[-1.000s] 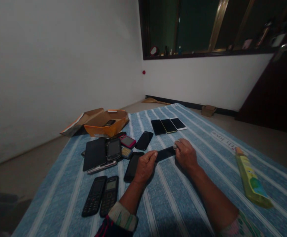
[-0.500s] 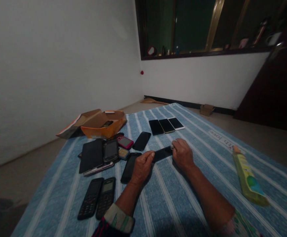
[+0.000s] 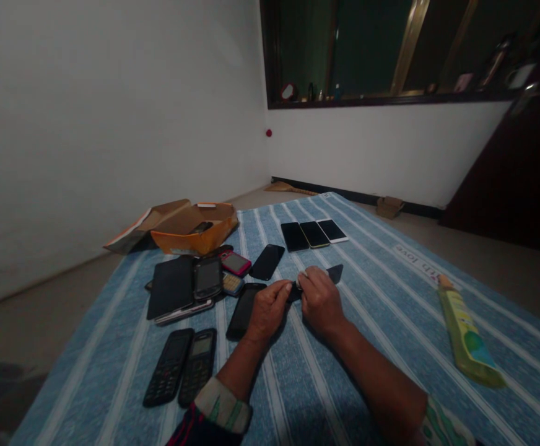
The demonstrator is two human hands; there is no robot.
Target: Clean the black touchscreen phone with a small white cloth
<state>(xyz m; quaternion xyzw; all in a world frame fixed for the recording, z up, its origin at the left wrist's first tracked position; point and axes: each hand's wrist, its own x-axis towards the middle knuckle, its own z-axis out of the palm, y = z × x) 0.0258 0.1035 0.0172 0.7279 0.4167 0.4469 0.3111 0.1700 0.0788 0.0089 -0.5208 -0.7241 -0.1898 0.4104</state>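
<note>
A dark smartphone (image 3: 335,273) lies across both hands just above the striped cloth, its right end showing past my fingers. My left hand (image 3: 269,308) is closed on the phone's left end, thumb on top. My right hand (image 3: 322,302) is closed over the phone's middle, close beside the left. Something small and pale shows at the right fingertips; I cannot tell what it is. Left of my left hand a black smartphone (image 3: 242,313) lies flat, partly covered by the hand. Another black phone (image 3: 267,262) lies beyond it.
Three phones (image 3: 314,234) lie side by side farther back. Left are two keypad phones (image 3: 168,365), a black flat case (image 3: 171,288), a pink phone (image 3: 236,262) and an open orange box (image 3: 191,241). A yellow-green bottle (image 3: 467,334) lies right on the striped cloth (image 3: 381,365).
My right hand has slid left along the held phone, from its right end to near my left hand, uncovering that end. My left hand keeps its hold.
</note>
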